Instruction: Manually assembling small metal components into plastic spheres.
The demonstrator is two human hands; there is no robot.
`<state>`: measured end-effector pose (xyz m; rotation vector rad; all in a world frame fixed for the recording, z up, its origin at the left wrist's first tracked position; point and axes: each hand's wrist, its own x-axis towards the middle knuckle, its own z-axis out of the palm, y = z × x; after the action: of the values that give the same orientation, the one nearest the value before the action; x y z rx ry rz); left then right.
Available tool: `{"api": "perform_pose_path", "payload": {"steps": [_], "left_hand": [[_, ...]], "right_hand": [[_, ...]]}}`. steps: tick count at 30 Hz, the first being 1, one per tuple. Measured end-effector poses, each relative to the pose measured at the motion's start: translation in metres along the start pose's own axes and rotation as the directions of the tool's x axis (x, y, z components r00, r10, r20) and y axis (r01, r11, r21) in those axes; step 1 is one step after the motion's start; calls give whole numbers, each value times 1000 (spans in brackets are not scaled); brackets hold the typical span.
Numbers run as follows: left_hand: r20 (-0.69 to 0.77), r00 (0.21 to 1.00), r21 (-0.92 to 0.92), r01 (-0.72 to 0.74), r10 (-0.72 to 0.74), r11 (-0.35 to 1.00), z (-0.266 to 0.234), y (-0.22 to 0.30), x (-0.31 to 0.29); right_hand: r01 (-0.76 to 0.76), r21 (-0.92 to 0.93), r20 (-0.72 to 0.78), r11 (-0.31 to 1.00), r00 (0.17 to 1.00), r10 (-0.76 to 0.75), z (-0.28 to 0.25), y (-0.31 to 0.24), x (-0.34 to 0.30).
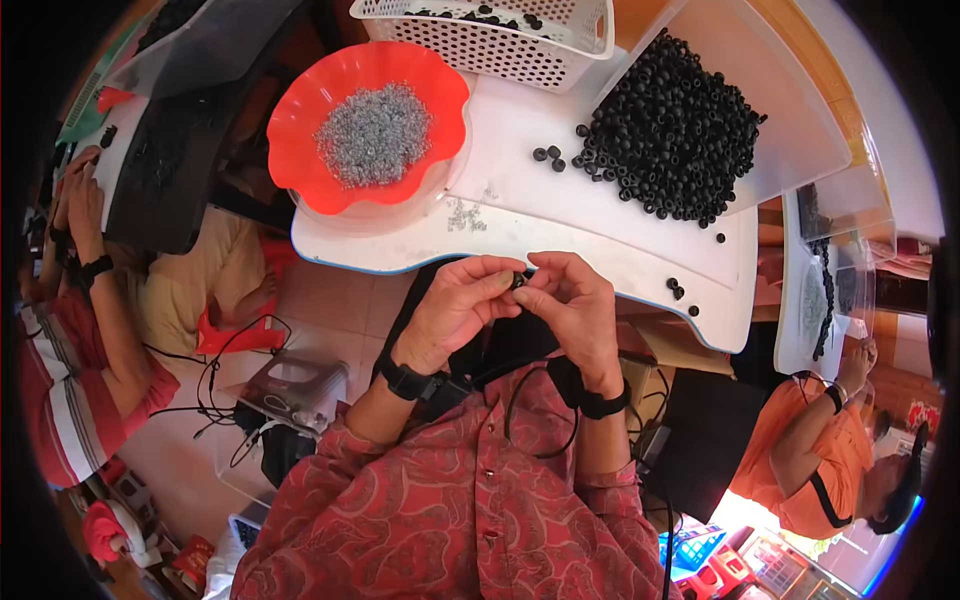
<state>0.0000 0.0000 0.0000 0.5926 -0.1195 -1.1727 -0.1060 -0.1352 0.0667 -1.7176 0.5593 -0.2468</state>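
My left hand (448, 308) and my right hand (575, 308) meet just off the near edge of the white table (370, 248). Pinched between their fingertips is a small round black part (518, 281), mostly covered by the fingers. Beyond my left hand, a red scalloped bowl (290, 125) holds a heap of tiny silvery pieces (375, 135). A few such pieces (466, 215) lie scattered on the tabletop. At the far right spreads a big pile of black ring-like parts (675, 140). Loose black parts (677, 290) sit near the table's right front edge.
A white perforated basket (520, 55) with black parts stands at the back. A translucent bin (790, 120) lies behind the large pile. People work on both sides: one in a striped red shirt (75, 375), another in orange (800, 440). Cables (215, 385) hang at lower left.
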Motion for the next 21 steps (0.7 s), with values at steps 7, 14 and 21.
{"api": "perform_pose_path", "payload": {"steps": [7,14,21], "left_hand": [[-5,998,-179,59,-61,982,6,-2,1],[-33,999,23,9,-8,1000,17,0,3],[-1,1000,-56,-4,4,998,12,5,9]], "right_hand": [[-76,222,-57,972,994,91,1,-10,-4],[-27,96,-118,995,992,38,5,-2,2],[-4,-28,-126,1000,992,0,-7,-9,16]]}}
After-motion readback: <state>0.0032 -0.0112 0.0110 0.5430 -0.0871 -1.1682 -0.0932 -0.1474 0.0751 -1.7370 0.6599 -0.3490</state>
